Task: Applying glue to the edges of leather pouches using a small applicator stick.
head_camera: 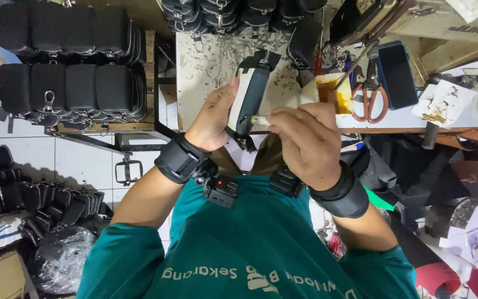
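Where the work sits: I see a pale, scuffed counter [206, 61] flecked with dark specks, a white tiled floor below it.
Room: black pouches [67, 86] stand in rows on a wooden rack at the left; more lie heaped on the floor.
On the counter: orange-handled scissors [369, 97], a dark phone [396, 75] just beside them, a small glue-stained tub [332, 91] with a stick standing in it.
Hidden or unclear: the top edge cuts off a second row of pouches; the clutter at lower right I cannot sort out; the palm side of the right hand faces away from me.
Left hand [214, 119]: grip wrapped on the pale side of a black pouch piece [250, 94], thumb along its edge, holding it upright over the counter's near edge.
Right hand [305, 141]: fingers pressed together, pinching a small pale brush [260, 119] whose tip touches the piece's dark face.
Wrists: black bands on both.
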